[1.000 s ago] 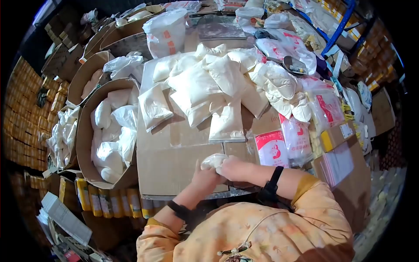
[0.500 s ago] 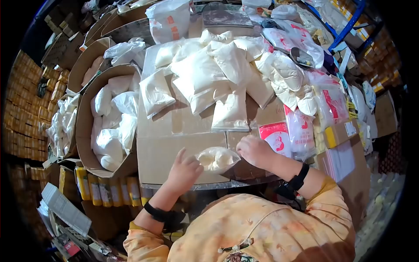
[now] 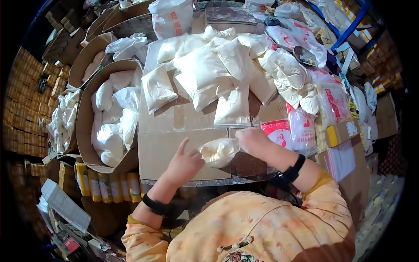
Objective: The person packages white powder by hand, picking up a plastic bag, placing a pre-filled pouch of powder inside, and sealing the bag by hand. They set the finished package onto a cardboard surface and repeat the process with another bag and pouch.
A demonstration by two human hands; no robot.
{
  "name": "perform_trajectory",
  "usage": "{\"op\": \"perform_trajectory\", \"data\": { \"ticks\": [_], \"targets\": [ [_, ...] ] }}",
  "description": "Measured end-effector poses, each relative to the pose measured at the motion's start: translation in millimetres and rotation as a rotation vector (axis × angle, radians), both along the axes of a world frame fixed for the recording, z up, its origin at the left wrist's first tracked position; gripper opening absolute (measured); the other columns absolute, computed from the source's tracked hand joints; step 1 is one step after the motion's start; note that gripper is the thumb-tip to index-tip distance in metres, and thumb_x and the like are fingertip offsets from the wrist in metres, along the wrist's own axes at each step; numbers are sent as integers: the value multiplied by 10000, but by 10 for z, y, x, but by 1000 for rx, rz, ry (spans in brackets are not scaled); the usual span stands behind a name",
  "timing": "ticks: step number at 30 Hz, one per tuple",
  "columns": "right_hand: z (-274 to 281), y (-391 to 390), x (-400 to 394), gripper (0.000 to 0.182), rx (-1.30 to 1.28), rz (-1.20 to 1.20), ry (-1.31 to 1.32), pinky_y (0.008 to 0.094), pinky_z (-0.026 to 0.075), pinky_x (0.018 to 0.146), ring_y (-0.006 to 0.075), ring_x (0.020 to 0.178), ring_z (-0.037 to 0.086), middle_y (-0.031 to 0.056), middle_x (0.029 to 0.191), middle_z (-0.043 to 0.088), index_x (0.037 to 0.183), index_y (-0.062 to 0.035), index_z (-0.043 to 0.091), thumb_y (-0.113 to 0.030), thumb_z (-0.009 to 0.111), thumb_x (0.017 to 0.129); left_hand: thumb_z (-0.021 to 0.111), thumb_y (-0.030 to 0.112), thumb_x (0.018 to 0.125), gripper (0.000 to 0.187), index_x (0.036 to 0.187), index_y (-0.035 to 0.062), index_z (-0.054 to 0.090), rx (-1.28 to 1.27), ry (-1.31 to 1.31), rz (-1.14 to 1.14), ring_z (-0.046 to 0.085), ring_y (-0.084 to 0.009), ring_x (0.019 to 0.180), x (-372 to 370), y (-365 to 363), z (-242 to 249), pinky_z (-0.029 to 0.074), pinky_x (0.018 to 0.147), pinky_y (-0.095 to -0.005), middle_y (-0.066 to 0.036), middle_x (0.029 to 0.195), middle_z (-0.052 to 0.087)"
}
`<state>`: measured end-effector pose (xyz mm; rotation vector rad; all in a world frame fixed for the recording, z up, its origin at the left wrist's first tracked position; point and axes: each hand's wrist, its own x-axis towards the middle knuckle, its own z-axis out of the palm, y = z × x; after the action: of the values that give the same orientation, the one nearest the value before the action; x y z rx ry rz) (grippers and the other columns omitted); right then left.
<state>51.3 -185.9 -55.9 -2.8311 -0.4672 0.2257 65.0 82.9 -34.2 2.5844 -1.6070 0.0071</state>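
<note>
A small clear bag [image 3: 219, 153] with cream-coloured contents lies on the cardboard surface [image 3: 174, 150] between my hands. My left hand [image 3: 185, 166] is at its left edge, index finger raised and the other fingers curled against the bag's corner. At the bag's upper right corner, my right hand [image 3: 253, 142] is closed, fingertips pinched on the edge. Above the hands, a flat bag of pale powder [image 3: 232, 107] lies in front of a pile of similar powder bags [image 3: 203, 70].
An open cardboard box [image 3: 83, 126] of white bags stands at the left. Red-and-white printed packs [image 3: 278, 133] lie right of my right hand. Knotted cream bags [image 3: 290, 78] sit behind them. A white plastic bag [image 3: 172, 19] stands at the back.
My right hand has shifted slightly up along the bag's edge. My left hand has moved a little, its index finger now pointing more upward. The view has shifted slightly.
</note>
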Motion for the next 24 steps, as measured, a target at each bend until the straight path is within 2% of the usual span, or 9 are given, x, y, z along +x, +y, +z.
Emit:
{"op": "perform_trajectory", "data": {
  "ticks": [4,7,8,10,11,14,17,21,24],
  "targets": [
    [188,-119,-150,150,280,161,-244,400,474,600,281,684,587,102,702,572,891,-109,587,-179,549,763,548,130,686,7,687,132,542,-86,11,-42,520,-179,892,-65,38,-62,277,1019,-487,-7,782,499],
    [282,-20,-294,168,24,233,48,404,472,589,286,674,596,108,712,595,889,-95,590,-218,565,778,569,156,677,50,713,123,558,-258,44,56,508,-211,932,-63,-42,0,304,996,-478,-29,844,511],
    [276,3,-334,154,-63,264,133,407,473,583,287,673,603,115,713,604,869,-91,592,-213,558,781,597,168,674,80,732,124,565,-209,32,83,496,-222,960,-24,-41,-7,305,990,-476,-35,876,507],
    [-2,-40,-404,94,-20,248,18,403,462,582,282,667,587,91,694,576,790,-86,573,-166,534,760,654,193,666,144,770,126,579,-107,2,145,472,-243,1017,128,14,-65,308,979,-471,-46,941,499],
    [-39,-34,-412,79,21,237,-34,401,458,593,282,674,582,87,697,569,766,-86,564,-152,524,752,645,178,672,114,738,118,573,-78,0,145,493,-229,977,206,61,-124,344,939,-420,-40,895,517],
    [-52,-65,-418,51,52,246,-112,388,449,627,270,703,566,80,720,557,714,-91,541,-116,499,728,635,166,679,101,711,101,564,6,136,84,512,-215,929,306,105,-170,386,871,-363,-34,813,532],
    [15,-181,-405,49,62,259,-154,373,443,647,256,720,554,73,737,553,690,-94,525,-110,492,723,623,153,685,96,704,87,556,7,130,-22,535,-209,858,144,98,49,421,789,-327,-31,739,540],
    [-86,-266,-419,47,91,260,-223,364,441,648,247,727,545,65,726,540,705,-93,522,-127,503,731,629,137,675,103,718,80,554,-61,135,-32,557,-216,793,-39,187,-96,446,733,-326,-35,730,556],
    [-96,-287,-430,47,259,207,-313,380,441,665,260,725,543,49,691,527,710,-85,510,-110,549,719,627,70,672,91,724,71,552,-153,178,65,562,-227,799,-122,193,-91,446,747,-340,-36,717,563]
  ]
}}
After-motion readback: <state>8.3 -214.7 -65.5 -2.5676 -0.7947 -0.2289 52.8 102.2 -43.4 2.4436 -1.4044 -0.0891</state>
